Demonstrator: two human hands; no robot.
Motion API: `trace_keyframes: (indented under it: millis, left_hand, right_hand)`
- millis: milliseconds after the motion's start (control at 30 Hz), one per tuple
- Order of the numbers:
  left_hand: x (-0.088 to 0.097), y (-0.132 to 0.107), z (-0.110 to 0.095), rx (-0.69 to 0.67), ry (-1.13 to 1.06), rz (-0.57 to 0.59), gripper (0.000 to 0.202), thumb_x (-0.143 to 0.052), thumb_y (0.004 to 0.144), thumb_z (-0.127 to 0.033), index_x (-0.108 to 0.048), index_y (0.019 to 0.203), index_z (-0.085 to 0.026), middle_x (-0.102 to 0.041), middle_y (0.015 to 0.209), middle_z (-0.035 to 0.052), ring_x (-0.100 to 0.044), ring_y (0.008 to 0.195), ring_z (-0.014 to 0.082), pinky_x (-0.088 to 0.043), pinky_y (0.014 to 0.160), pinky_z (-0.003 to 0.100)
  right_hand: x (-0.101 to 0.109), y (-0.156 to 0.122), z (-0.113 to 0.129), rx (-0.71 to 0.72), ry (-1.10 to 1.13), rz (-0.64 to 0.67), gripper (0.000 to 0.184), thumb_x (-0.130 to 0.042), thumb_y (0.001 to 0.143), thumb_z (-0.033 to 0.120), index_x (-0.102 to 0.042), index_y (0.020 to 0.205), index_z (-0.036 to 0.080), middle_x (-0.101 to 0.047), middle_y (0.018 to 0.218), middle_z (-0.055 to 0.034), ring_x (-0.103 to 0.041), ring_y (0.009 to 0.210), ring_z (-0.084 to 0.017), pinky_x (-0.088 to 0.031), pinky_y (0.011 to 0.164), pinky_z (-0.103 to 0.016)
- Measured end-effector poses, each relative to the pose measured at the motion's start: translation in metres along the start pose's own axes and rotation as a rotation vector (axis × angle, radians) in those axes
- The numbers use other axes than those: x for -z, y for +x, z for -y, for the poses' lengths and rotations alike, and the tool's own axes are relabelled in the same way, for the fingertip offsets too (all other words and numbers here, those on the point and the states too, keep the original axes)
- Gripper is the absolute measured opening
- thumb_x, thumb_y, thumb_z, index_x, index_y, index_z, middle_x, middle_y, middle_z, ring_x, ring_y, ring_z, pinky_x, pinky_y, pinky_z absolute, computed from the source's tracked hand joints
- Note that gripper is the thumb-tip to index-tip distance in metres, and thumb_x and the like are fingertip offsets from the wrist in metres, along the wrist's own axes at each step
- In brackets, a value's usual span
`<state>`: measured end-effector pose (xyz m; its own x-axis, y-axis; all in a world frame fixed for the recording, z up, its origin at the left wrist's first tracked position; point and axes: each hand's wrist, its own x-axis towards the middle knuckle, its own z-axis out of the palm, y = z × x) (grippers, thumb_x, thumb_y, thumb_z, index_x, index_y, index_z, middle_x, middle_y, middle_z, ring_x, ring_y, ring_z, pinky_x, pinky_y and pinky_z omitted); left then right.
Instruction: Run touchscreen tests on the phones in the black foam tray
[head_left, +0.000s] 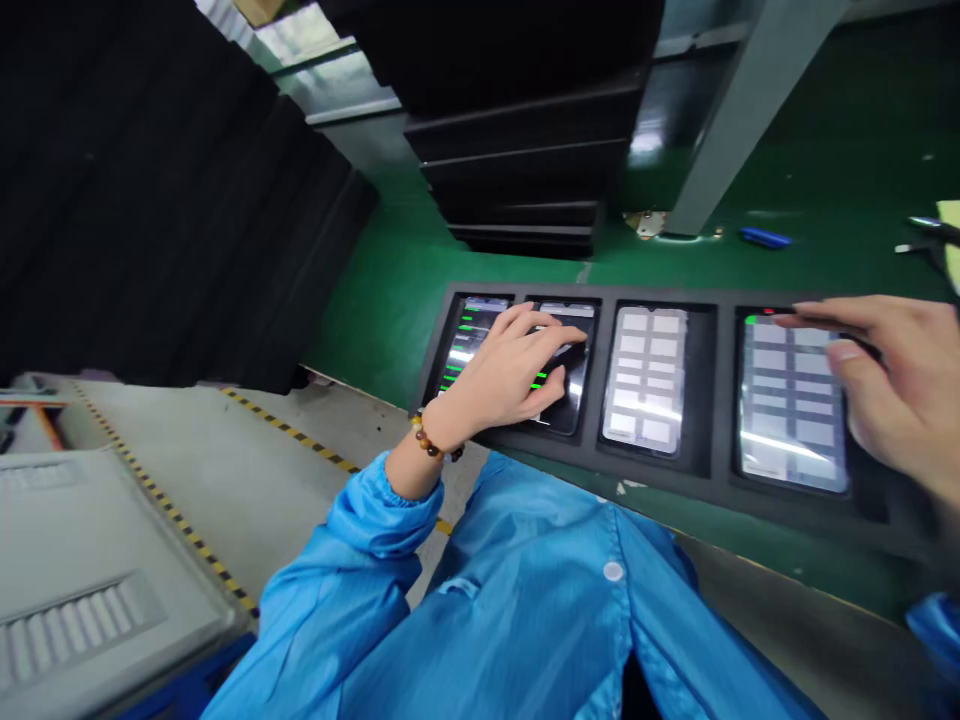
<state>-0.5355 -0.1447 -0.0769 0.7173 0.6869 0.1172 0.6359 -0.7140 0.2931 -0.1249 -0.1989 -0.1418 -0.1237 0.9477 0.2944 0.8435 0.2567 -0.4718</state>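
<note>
A black foam tray (720, 400) lies along the table's near edge, with several smartphones in its slots. Over the second phone from the left (574, 395) is my left hand (517, 365), fingers apart and curved down toward its screen; touch cannot be made out. It partly covers the leftmost phone (465, 345), which shows green marks on a dark screen. The third phone (645, 380) shows pale blocks on its lit screen. At the rightmost phone (791, 400), also lit with pale blocks, my right hand (892, 375) hovers over the upper right, fingers stretched out and thumb apart.
Black stacked trays (525, 170) stand behind on the green table (390, 270), and a larger dark stack (150, 200) rises at left. A grey metal post (750, 120), a blue pen (765, 238) and a yellow item (951, 225) are toward the right.
</note>
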Motion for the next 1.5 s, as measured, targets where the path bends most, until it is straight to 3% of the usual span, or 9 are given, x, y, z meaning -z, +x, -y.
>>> trace_keyframes:
  millis: [200,400,567,833,1100,1500]
  left_hand:
    - [-0.016,0.053,-0.014,-0.077,0.079,-0.003,0.047,-0.05,0.1,-0.019,-0.062,0.145,-0.015,-0.077,0.135,0.0122,-0.062,0.139,0.03,-0.031,0.138,0.057]
    - [-0.022,0.066,-0.015,-0.062,0.18,0.009,0.047,-0.047,0.102,-0.019,-0.064,0.146,-0.014,-0.078,0.132,0.0123,-0.063,0.135,0.0318,-0.031,0.138,0.058]
    - [-0.026,0.064,-0.018,-0.07,0.213,0.004,0.048,-0.047,0.103,-0.02,-0.065,0.147,-0.017,-0.079,0.132,0.0099,-0.063,0.136,0.0325,-0.031,0.138,0.061]
    - [-0.025,0.054,-0.026,-0.102,0.252,0.013,0.047,-0.046,0.103,-0.019,-0.067,0.144,-0.011,-0.081,0.126,0.0118,-0.065,0.133,0.0328,-0.031,0.138,0.059]
    - [-0.027,0.038,-0.038,-0.089,0.249,0.017,0.047,-0.047,0.104,-0.018,-0.065,0.147,-0.014,-0.079,0.134,0.0115,-0.065,0.135,0.0332,-0.033,0.137,0.061]
    - [-0.025,0.006,-0.054,-0.116,0.215,0.053,0.048,-0.051,0.102,-0.019,-0.063,0.148,-0.013,-0.078,0.14,0.0101,-0.066,0.134,0.0333,-0.037,0.134,0.06]
  right_hand:
    - [0.0,0.01,0.003,0.023,0.047,0.034,0.053,-0.039,0.112,0.055,-0.066,0.15,0.028,-0.067,0.144,-0.0125,-0.056,0.144,-0.034,-0.048,0.123,-0.06]
    - [0.0,0.017,0.009,0.067,0.05,0.094,0.048,-0.041,0.11,0.046,-0.064,0.148,0.028,-0.068,0.148,-0.0086,-0.053,0.145,-0.035,-0.043,0.122,-0.064]
    - [0.001,0.018,0.01,0.078,0.011,0.12,0.047,-0.038,0.111,0.046,-0.062,0.15,0.031,-0.067,0.149,-0.0068,-0.052,0.146,-0.036,-0.042,0.117,-0.065]
    - [0.001,0.014,0.007,0.115,-0.003,0.116,0.048,-0.038,0.112,0.047,-0.063,0.15,0.031,-0.068,0.146,-0.0091,-0.053,0.145,-0.036,-0.044,0.114,-0.063]
    - [0.0,0.009,0.008,0.143,0.006,0.108,0.049,-0.04,0.111,0.047,-0.065,0.148,0.029,-0.068,0.143,-0.0132,-0.056,0.143,-0.037,-0.046,0.114,-0.063]
    - [0.009,-0.035,0.028,0.279,-0.062,0.113,0.046,-0.045,0.11,0.034,-0.061,0.153,0.028,-0.071,0.136,-0.0128,-0.061,0.138,-0.039,-0.052,0.104,-0.061]
